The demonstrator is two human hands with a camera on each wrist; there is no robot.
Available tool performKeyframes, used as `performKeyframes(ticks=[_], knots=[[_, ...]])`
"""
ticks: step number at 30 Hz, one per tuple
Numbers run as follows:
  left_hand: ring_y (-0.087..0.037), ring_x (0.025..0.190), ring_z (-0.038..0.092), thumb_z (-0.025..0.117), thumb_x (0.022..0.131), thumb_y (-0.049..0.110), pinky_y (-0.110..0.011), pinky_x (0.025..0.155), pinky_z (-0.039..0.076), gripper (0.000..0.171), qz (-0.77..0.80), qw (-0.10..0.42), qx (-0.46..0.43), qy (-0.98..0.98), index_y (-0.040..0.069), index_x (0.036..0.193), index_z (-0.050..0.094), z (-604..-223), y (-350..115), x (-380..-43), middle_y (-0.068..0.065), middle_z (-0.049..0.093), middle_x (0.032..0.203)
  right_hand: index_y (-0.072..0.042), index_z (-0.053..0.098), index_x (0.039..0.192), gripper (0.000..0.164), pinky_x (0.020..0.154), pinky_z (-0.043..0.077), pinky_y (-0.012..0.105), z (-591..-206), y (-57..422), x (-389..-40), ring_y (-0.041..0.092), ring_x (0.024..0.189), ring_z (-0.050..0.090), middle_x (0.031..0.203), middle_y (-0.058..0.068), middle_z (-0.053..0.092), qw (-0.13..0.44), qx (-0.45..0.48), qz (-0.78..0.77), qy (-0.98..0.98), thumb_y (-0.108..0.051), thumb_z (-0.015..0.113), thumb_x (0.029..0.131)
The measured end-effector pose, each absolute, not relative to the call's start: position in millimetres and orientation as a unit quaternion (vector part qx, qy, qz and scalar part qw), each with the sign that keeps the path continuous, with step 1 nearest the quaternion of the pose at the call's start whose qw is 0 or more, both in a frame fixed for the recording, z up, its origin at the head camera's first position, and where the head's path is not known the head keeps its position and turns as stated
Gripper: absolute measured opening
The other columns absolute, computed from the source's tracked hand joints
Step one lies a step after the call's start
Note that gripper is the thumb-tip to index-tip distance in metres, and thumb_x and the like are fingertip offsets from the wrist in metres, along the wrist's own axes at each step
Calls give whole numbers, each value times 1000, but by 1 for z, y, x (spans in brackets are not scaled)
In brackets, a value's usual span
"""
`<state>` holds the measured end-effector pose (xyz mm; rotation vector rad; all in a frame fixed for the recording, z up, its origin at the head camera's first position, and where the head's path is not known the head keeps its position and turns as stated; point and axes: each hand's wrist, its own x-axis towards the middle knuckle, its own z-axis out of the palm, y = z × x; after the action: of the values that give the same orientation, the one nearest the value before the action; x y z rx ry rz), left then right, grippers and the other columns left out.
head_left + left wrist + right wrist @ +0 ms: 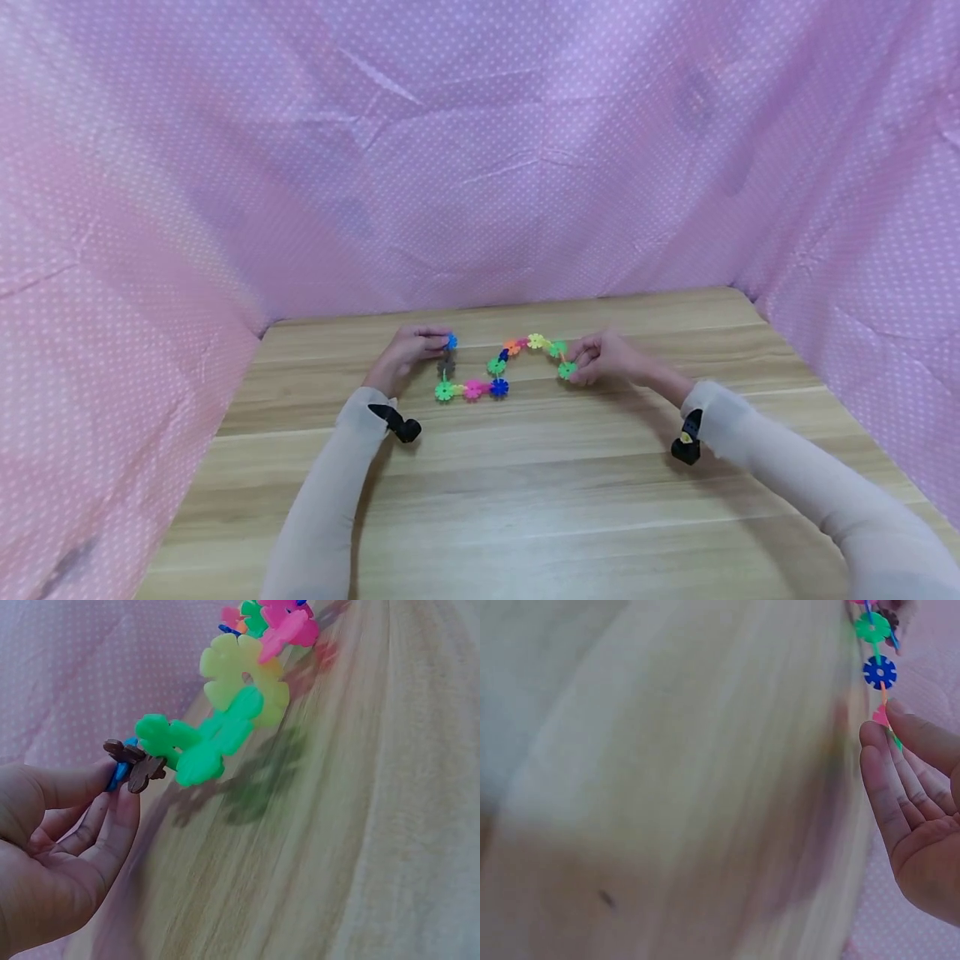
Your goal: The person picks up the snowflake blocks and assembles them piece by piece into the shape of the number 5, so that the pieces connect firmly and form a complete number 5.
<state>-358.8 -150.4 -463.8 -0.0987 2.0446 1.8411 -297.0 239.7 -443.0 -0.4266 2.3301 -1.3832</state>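
A chain of interlocking flower-shaped plastic discs [472, 389] in green, pink, blue, yellow, orange and brown stretches between my two hands, zigzagging with a dip at its left half. My left hand [408, 348] pinches the left end between thumb and fingertips, at a blue disc [118, 777] beside a brown disc [139, 766]. In the left wrist view, green discs [199, 750] and a yellow disc [244, 679] hang over the table, casting shadows. My right hand [609, 357] pinches the other end near a green disc [567, 371]; its fingertips partly hide that end in the right wrist view.
The wood-grain table [480, 500] lies under both arms. A pink cloth with white dots [480, 167] hangs behind the table and along both sides. Black straps with small devices [686, 437] sit on both wrists over light sleeves.
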Motion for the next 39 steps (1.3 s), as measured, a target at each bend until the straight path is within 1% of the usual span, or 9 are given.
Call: performKeyframes(ticks=[3, 5, 8, 14, 21, 26, 32, 35, 39], knots=[[-12, 102, 70, 63, 99, 1, -36, 108, 53, 35, 650, 198, -20, 733, 0, 134, 64, -466, -153, -360, -11, 72, 123, 13, 65, 111, 34, 67, 63, 34, -448, 238, -294, 14, 72, 70, 87, 18, 76, 208, -155, -500, 826, 0, 80, 84], [-12, 105, 69, 62, 99, 1, -37, 108, 53, 35, 645, 202, -12, 737, 0, 134, 63, -467, -155, -361, -13, 70, 127, 13, 64, 110, 33, 64, 63, 32, -451, 237, -293, 13, 70, 69, 86, 18, 75, 209, -157, -503, 824, 0, 80, 84], [-13, 107, 68, 62, 99, 1, -36, 109, 53, 35, 643, 203, -11, 738, 2, 135, 64, -467, -156, -361, -13, 67, 130, 13, 62, 109, 33, 62, 62, 31, -455, 237, -291, 15, 69, 70, 85, 19, 75, 213, -158, -509, 819, 1, 80, 84], [-10, 104, 68, 61, 99, 0, -36, 109, 52, 38, 647, 187, -23, 739, 2, 137, 62, -468, -151, -358, -12, 69, 128, 11, 62, 106, 31, 59, 61, 31, -458, 237, -285, 18, 68, 71, 81, 18, 75, 216, -165, -495, 825, -2, 81, 85], [-11, 104, 68, 65, 98, 2, -34, 109, 52, 36, 645, 175, -47, 742, 5, 134, 65, -471, -145, -358, -7, 73, 119, 10, 61, 105, 30, 57, 60, 30, -457, 238, -283, 19, 65, 71, 79, 19, 75, 225, -179, -493, 821, -2, 80, 85], [-14, 112, 67, 67, 97, 4, -33, 109, 52, 38, 638, 174, -51, 748, 6, 135, 65, -472, -143, -354, -10, 70, 129, 9, 61, 107, 31, 59, 61, 32, -457, 244, -285, 18, 68, 70, 82, 19, 75, 236, -189, -487, 820, -3, 80, 86], [-20, 126, 60, 69, 96, 5, -35, 112, 49, 42, 632, 173, -72, 752, 9, 137, 63, -467, -148, -340, -10, 61, 140, 10, 62, 112, 32, 65, 63, 36, -448, 255, -291, 18, 73, 71, 88, 19, 75, 234, -198, -474, 825, -5, 78, 88], [-22, 125, 60, 68, 96, 4, -36, 111, 50, 45, 631, 176, -68, 752, 7, 140, 60, -465, -153, -332, -12, 59, 142, 9, 64, 111, 30, 68, 62, 33, -441, 259, -299, 18, 76, 71, 92, 20, 75, 216, -209, -470, 830, -3, 78, 87], [-19, 113, 65, 67, 96, 1, -35, 107, 54, 46, 629, 190, -42, 753, 0, 141, 56, -464, -160, -319, -17, 60, 138, 10, 65, 111, 26, 72, 61, 28, -431, 261, -310, 21, 85, 71, 99, 24, 74, 194, -226, -460, 836, 1, 75, 89]])
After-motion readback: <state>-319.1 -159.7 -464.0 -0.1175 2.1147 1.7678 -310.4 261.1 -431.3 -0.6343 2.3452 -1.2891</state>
